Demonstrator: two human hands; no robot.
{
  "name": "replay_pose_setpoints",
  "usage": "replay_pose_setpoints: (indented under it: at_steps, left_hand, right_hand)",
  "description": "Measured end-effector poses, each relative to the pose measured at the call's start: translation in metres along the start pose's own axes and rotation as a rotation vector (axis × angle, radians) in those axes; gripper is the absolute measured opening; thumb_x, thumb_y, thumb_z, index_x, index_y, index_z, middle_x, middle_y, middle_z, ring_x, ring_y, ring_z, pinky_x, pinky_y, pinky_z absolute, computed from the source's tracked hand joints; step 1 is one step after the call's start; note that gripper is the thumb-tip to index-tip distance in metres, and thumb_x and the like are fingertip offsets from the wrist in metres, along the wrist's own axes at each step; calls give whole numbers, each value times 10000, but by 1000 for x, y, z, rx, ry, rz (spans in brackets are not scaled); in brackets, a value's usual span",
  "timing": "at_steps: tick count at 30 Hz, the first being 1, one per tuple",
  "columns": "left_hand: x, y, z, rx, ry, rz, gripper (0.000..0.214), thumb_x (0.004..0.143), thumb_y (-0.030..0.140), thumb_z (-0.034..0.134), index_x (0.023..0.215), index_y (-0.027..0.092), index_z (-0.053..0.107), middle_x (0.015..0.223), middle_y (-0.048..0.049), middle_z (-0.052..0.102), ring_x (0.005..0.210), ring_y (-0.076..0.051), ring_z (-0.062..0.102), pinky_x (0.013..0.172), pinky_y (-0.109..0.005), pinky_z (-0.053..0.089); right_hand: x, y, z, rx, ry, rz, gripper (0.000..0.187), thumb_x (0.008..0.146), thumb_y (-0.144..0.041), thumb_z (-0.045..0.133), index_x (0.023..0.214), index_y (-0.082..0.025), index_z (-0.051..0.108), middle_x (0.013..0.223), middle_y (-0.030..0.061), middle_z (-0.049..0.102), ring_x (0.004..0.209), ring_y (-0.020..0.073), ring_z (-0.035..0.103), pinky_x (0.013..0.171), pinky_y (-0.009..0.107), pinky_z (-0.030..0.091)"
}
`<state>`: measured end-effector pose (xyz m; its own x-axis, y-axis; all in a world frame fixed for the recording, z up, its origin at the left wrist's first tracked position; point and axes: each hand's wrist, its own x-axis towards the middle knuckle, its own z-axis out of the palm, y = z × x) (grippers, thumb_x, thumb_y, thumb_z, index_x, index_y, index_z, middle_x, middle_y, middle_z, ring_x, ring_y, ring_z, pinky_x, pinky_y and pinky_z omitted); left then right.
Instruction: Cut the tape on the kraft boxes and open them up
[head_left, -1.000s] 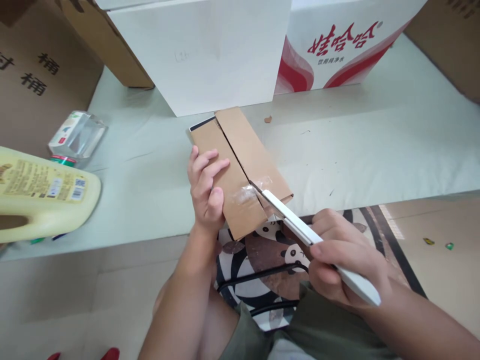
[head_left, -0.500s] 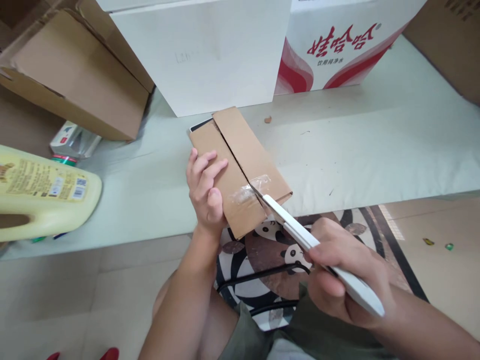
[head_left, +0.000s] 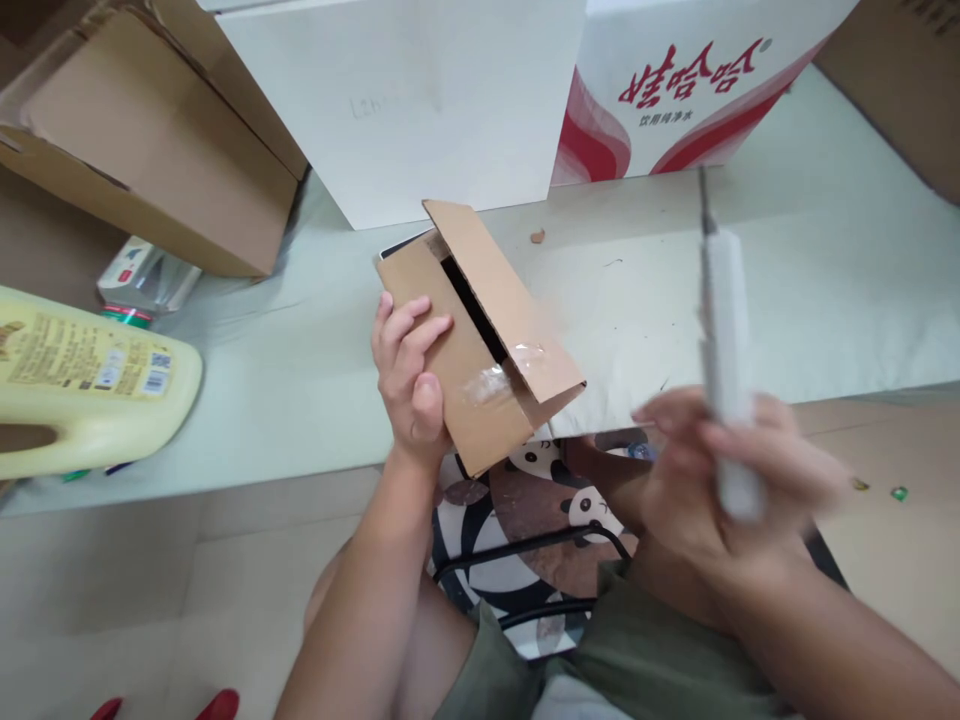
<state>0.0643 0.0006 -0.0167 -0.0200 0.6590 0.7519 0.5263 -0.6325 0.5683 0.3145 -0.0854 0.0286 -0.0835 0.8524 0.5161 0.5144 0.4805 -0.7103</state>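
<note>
A small brown cardboard box lies near the front edge of the covered table. Its right flap is tilted up, leaving a dark gap along the middle seam. Cut clear tape clings to both sides of that gap. My left hand grips the box by its left side, fingers lying over the top face. To the right, apart from the box, my right hand is closed round a white utility knife, blurred by motion. The knife's dark blade points up and away from me.
A white box and a red-and-white water carton stand behind. Further left are a large open carton, a clear plastic package and a yellow jug. A dark flat thing shows beyond the small box.
My right hand has lifted the knife out of the seam, turned it upright and moved right. The box's right flap has risen and the gap widened. My left hand has stayed put.
</note>
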Motion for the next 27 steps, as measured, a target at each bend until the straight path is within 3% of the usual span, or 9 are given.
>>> replay_pose_setpoints:
  at_steps: [3, 7, 9, 12, 15, 19, 21, 23, 27]
  left_hand:
    - [-1, -4, 0, 27, 12, -28, 502, 1040, 516, 279, 1245, 305, 686, 1372, -40, 655, 1453, -290, 516, 1357, -532, 228]
    - [-1, -8, -1, 25, 14, -45, 518, 1027, 571, 285, 1216, 315, 695, 1358, -41, 659, 1433, -286, 536, 1352, -525, 248]
    - [-1, -9, -3, 30, 18, -36, 525, 1028, 577, 282, 1211, 317, 700, 1352, -44, 662, 1422, -289, 550, 1343, -533, 267]
    - [-3, -9, -6, 58, 47, -35, 542, 1028, 589, 286, 1202, 299, 710, 1336, -63, 676, 1426, -313, 551, 1318, -568, 303]
    - [-5, -9, -13, 80, 68, -53, 539, 1030, 589, 309, 1203, 280, 714, 1333, -75, 689, 1433, -335, 547, 1294, -592, 334]
    - [-3, -17, -24, -25, 102, -121, 442, 1009, 557, 432, 1194, 286, 727, 1377, -57, 688, 1466, -325, 523, 1304, -571, 319]
    - [-1, -25, -29, -108, 166, -241, 366, 942, 529, 566, 1144, 280, 743, 1389, -52, 695, 1470, -318, 525, 1290, -541, 348]
    - [0, -35, -33, -219, 234, -480, 337, 871, 521, 650, 1060, 257, 743, 1311, -63, 735, 1384, -315, 603, 1218, -516, 441]
    - [0, -49, -40, -466, 207, -883, 494, 858, 692, 575, 986, 237, 718, 1068, -93, 789, 1085, -323, 750, 942, -483, 601]
  right_hand:
    - [25, 25, 20, -148, 74, 70, 208, 1004, -330, 534, 1180, -290, 637, 965, 66, 642, 874, 237, 639, 770, 417, 553]
    - [42, 58, 42, -305, -135, 418, 453, 983, -420, 478, 1349, -203, 634, 1111, 137, 625, 1012, 297, 640, 894, 480, 547]
    - [44, 68, 47, -341, -223, 524, 567, 982, -478, 463, 1445, -177, 595, 1168, 169, 622, 1107, 337, 635, 979, 526, 528]
    - [43, 72, 49, -407, -251, 534, 599, 987, -500, 448, 1459, -169, 613, 1331, 221, 601, 1308, 402, 564, 1111, 614, 447]
    - [41, 66, 50, -437, -214, 460, 520, 1006, -488, 404, 1271, -199, 744, 1490, 207, 554, 1461, 428, 448, 1172, 662, 374]
    - [39, 60, 50, -325, -263, 408, 614, 1048, -491, 265, 1018, -225, 818, 1430, 155, 634, 1492, 388, 430, 1216, 643, 342]
    - [37, 60, 51, -247, -279, 399, 661, 1058, -525, 232, 985, -241, 824, 1399, 131, 666, 1493, 374, 429, 1230, 636, 337]
    - [37, 60, 52, -175, -280, 392, 692, 1060, -572, 215, 987, -246, 821, 1376, 117, 691, 1497, 363, 429, 1243, 625, 338]
    - [39, 58, 52, -38, -316, 347, 740, 1047, -683, 202, 1035, -233, 789, 1310, 121, 731, 1417, 341, 533, 1263, 593, 346]
